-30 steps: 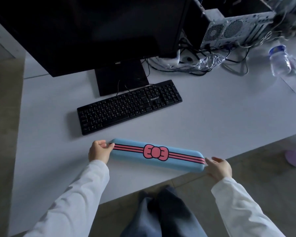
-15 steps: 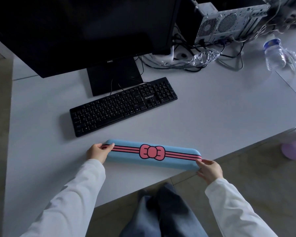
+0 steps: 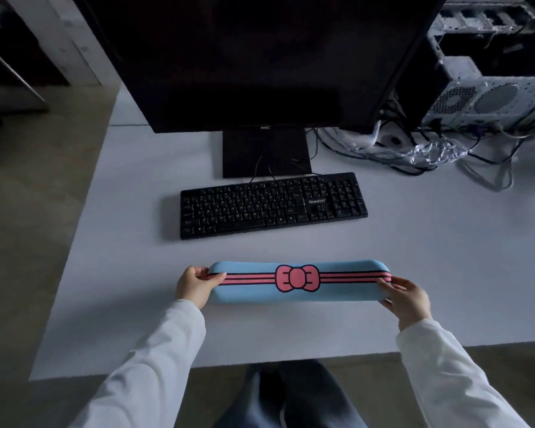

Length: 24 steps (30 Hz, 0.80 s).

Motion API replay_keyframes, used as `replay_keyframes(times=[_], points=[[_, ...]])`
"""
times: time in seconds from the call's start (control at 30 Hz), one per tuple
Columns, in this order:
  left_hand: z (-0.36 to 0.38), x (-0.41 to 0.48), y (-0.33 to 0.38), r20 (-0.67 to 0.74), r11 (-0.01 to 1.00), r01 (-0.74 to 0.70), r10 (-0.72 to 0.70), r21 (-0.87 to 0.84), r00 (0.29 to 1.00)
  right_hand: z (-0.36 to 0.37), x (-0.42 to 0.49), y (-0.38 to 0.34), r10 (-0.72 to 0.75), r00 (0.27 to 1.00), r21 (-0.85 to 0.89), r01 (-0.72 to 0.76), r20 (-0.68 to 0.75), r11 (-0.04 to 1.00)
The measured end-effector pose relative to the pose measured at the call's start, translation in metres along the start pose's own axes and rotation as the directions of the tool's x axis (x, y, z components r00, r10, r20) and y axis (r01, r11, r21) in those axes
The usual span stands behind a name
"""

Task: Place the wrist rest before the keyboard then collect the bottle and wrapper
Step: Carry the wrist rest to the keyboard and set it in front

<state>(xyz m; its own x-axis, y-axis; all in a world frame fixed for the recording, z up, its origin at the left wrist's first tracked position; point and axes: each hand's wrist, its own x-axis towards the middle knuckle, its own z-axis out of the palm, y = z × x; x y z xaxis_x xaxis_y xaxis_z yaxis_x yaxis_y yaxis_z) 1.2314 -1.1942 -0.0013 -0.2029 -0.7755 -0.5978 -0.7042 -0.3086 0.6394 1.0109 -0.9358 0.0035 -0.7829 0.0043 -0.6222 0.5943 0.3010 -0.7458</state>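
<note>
I'm holding the blue wrist rest [image 3: 297, 281] by both ends, lower centre of the frame. My left hand [image 3: 195, 285] grips its left end, thumb on top over the pink stripes, fingers curled around the far edge. My right hand [image 3: 406, 296] grips the right end the same way, thumb on top, fingers wrapped under. The rest runs left to right, roughly parallel to the black keyboard [image 3: 272, 205], which sits above it in the frame with a strip of bare white desk [image 3: 445, 273] between them. Can't tell if the rest touches the desk or sits just above it. Pink bow print faces up at its middle. Monitor [image 3: 254, 57] fills the upper centre, its stand just behind the keyboard. Clear plastic wrapper [image 3: 430, 149] lies among the cables at upper right, near the open PC case [image 3: 488, 97]. White sleeves on both arms.
</note>
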Motion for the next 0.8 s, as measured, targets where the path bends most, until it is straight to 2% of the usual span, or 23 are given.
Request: replay_keyframes(times=[0.13, 0.3, 0.57, 0.8], points=[[0.000, 0.001, 0.003, -0.072, 0.999, 0.017, -0.021, -0.051, 0.997, 0.016, 0.019, -0.021, -0.023, 0.996, -0.054, 0.027, 0.081, 0.998], [0.008, 0.005, 0.009, -0.127, 0.998, 0.030, -0.037, -0.061, 0.991, 0.028, 0.039, -0.034, -0.061, 0.993, -0.179, 0.078, 0.101, 0.981], [0.011, 0.013, 0.017, -0.191, 0.998, 0.041, -0.049, -0.049, 0.980, 0.040, 0.049, -0.035, -0.022, 0.992, -0.183, 0.044, 0.122, 0.982], [0.014, 0.020, 0.012, -0.178, 0.997, 0.069, -0.073, -0.032, 0.981, 0.041, 0.056, -0.030, -0.013, 0.992, -0.185, 0.036, 0.123, 0.982]])
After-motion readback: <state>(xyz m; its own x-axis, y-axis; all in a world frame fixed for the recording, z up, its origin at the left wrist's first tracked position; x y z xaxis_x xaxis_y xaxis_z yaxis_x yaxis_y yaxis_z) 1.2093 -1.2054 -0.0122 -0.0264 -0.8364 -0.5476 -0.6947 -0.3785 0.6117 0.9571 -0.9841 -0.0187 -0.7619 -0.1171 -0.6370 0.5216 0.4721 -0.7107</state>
